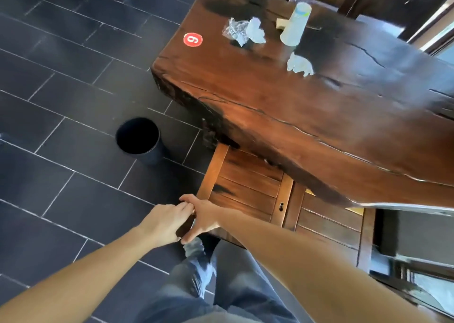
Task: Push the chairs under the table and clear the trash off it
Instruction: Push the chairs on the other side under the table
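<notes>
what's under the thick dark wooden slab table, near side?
Two slatted wooden chair seats sit partly tucked under the thick dark wooden slab table. Both hands grip the left seat's corner. The tabletop hides the seats' far ends.

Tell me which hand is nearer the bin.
Left. The left hand sits on the chair corner's bin side; the right hand grips the same corner, just farther away.

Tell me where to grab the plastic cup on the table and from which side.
Grip the cup around its middle, coming from the table's near long edge. It stands upside down, wide rim on the table, so the wall tapers upward; a side wrap should hold better than a pinch at the top. Crumpled wrappers lie to its left and a wooden block just behind, so avoid those sides.
</notes>
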Demonstrator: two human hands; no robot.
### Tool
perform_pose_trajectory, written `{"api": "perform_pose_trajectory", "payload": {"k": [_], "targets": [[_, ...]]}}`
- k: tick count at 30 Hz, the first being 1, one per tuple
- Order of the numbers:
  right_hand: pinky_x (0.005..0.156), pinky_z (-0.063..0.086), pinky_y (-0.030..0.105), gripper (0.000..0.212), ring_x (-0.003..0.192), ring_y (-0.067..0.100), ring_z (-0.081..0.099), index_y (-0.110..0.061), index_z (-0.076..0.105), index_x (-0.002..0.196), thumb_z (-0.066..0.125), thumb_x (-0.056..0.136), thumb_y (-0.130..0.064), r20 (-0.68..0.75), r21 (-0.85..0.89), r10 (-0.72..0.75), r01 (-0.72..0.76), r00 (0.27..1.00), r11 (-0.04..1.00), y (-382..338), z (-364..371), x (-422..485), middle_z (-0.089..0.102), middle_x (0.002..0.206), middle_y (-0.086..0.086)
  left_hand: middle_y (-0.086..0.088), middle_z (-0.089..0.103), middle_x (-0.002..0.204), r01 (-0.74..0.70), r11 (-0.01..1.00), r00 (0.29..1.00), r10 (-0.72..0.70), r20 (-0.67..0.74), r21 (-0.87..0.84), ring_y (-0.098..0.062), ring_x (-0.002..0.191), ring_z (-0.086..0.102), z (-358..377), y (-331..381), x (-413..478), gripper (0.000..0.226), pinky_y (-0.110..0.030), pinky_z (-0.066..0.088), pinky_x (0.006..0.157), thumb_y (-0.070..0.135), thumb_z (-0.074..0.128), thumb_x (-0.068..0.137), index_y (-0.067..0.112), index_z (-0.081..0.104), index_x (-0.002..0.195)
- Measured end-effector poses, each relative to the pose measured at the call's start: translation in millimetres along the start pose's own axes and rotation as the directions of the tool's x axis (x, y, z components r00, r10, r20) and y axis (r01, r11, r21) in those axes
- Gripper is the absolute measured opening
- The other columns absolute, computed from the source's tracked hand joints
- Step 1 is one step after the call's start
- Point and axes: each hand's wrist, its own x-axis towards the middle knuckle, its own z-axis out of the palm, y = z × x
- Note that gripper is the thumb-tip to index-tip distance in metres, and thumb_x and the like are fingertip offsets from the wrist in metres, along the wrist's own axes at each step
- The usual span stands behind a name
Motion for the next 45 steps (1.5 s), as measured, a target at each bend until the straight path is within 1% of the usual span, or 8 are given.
{"api": "perform_pose_trajectory", "payload": {"k": [4, 11, 20, 23, 25, 32, 37, 45], "targets": [[0.107, 0.038, 0.037, 0.093, 0.120, 0.017, 0.049, -0.030, 0.039, 0.132, 0.091, 0.055, -0.031, 0.160, -0.018, -0.005, 0.008, 0.987, 1.000, -3, -13, 13, 0.053, 0.128, -0.007, 0.003, 0.063, 0.112, 0.034, 0.999, 0.999, -0.034, 0.006, -0.019, -0.024, 0.092, 0.066, -3, -2, -1, 0.044, -0.034, 0.044, 0.066, 0.034, 0.064, 0.079, 0.016, 0.046, 0.115], [0.089, 0.048, 0.034, 0.073, 0.101, 0.019, 0.057, -0.027, 0.046, 0.110, 0.092, 0.054, -0.028, 0.153, 0.004, -0.069, 0.069, 0.986, 0.998, -1, -24, 12, 0.061, 0.107, -0.004, 0.002, 0.062, 0.110, 0.087, 0.996, 0.994, -0.088, 0.064, 0.017, -0.025, 0.091, 0.066, -4, 0, 7, 0.041, -0.036, 0.047, 0.065, 0.035, 0.059, 0.081, 0.016, 0.044, 0.114], [0.096, 0.048, 0.039, 0.076, 0.106, 0.020, 0.055, -0.026, 0.045, 0.118, 0.090, 0.057, -0.028, 0.149, 0.029, -0.109, 0.106, 0.983, 0.994, 6, -24, 8, 0.059, 0.114, -0.003, 0.002, 0.063, 0.107, 0.049, 0.998, 0.999, -0.050, 0.021, 0.034, -0.026, 0.085, 0.068, 3, 3, 11, 0.047, -0.034, 0.041, 0.055, 0.035, 0.065, 0.075, 0.015, 0.048, 0.114], [0.099, 0.044, 0.034, 0.081, 0.112, 0.020, 0.054, -0.025, 0.043, 0.128, 0.089, 0.061, -0.029, 0.111, 0.017, -0.105, 0.104, 0.988, 0.994, 4, -25, -1, 0.059, 0.121, -0.003, 0.004, 0.067, 0.092, 0.003, 0.999, 0.999, -0.001, -0.046, 0.043, -0.023, 0.066, 0.068, 6, 0, 8, 0.046, -0.029, 0.037, 0.044, 0.038, 0.074, 0.063, 0.018, 0.056, 0.101], [0.099, 0.041, 0.031, 0.086, 0.118, 0.021, 0.052, -0.025, 0.037, 0.137, 0.086, 0.066, -0.030, 0.071, -0.013, -0.094, 0.095, 0.993, 0.995, 9, -23, -11, 0.057, 0.129, 0.000, 0.004, 0.066, 0.098, 0.009, 1.000, 0.997, -0.009, -0.074, 0.001, -0.027, 0.072, 0.068, 9, 0, 8, 0.043, -0.030, 0.034, 0.048, 0.036, 0.068, 0.070, 0.019, 0.054, 0.106], [0.095, 0.048, 0.047, 0.099, 0.122, 0.034, 0.051, -0.029, 0.017, 0.149, 0.078, 0.072, -0.042, -0.041, -0.452, 0.226, -0.220, 0.973, 0.865, 85, -7, -74, 0.049, 0.142, 0.008, 0.001, 0.055, 0.103, 0.026, 1.000, 0.997, -0.026, -0.066, 0.002, -0.026, 0.082, 0.064, 6, 5, 3, 0.039, -0.034, 0.037, 0.057, 0.023, 0.060, 0.076, 0.020, 0.042, 0.110], [0.078, 0.051, 0.040, 0.061, 0.104, 0.032, 0.063, -0.036, 0.032, 0.134, 0.064, 0.084, -0.020, -0.410, -0.371, 0.247, -0.408, 0.878, 0.834, 103, 35, -83, 0.063, 0.120, 0.003, 0.004, 0.055, 0.109, 0.008, 1.000, 0.995, -0.010, -0.099, -0.019, -0.025, 0.089, 0.064, 5, 2, 0, 0.045, -0.032, 0.038, 0.064, 0.034, 0.066, 0.076, 0.022, 0.040, 0.111], [0.085, 0.050, 0.039, 0.057, 0.110, 0.033, 0.060, -0.036, 0.041, 0.132, 0.065, 0.081, -0.032, -0.393, -0.317, 0.328, -0.462, 0.859, 0.828, 97, 31, -80, 0.062, 0.124, 0.004, 0.005, 0.051, 0.122, -0.013, 0.983, 0.998, 0.001, -0.068, -0.182, -0.024, 0.095, 0.063, 13, -3, -1, 0.062, -0.036, 0.047, 0.075, 0.038, 0.075, 0.071, 0.021, 0.041, 0.119]]}}
